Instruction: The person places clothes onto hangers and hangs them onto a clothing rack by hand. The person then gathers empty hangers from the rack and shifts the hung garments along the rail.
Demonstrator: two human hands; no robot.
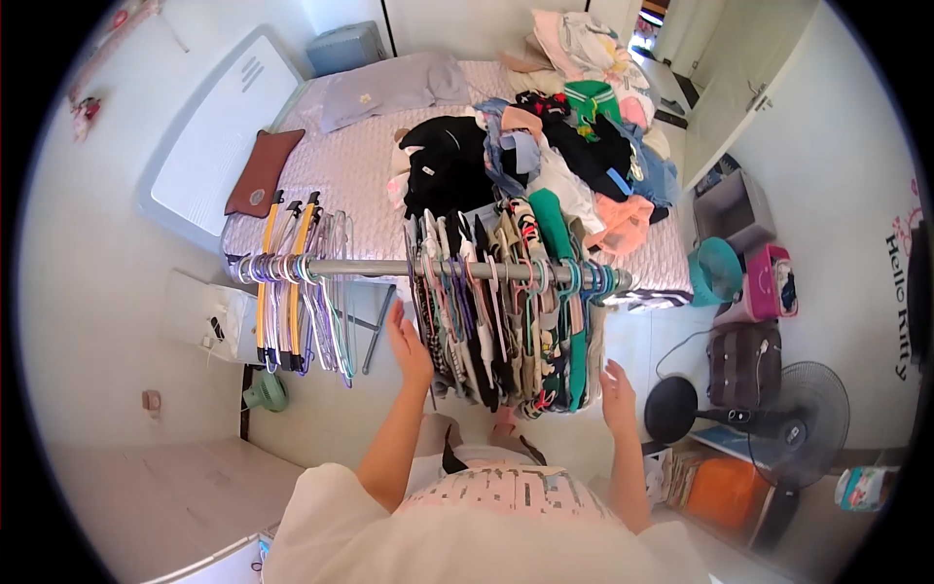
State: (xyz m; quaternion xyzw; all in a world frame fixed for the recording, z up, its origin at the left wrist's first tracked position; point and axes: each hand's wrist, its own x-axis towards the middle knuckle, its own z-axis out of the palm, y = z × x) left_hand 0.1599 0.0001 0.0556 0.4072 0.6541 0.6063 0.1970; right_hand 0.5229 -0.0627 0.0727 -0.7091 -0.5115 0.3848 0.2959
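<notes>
A metal rail [375, 268] runs across the middle of the view. Clothes on hangers [506, 321] hang close together on its right part, and a bunch of empty hangers [302, 321] hangs at its left end. My left hand [409, 346] is upright at the left side of the hanging clothes, fingers stretched out, holding nothing. Beyond their right side my right hand [618, 394] is raised with its fingers apart, also holding nothing. Whether the left hand touches the clothes, I cannot tell.
Behind the rail is a bed [360, 161] with a heap of loose clothes [564, 146] and a pillow [394, 88]. To the right stand a fan [793, 428], a dark bag [744, 365], a teal bin [715, 273] and a pink box [769, 282]. An open door [744, 88] is at the back right.
</notes>
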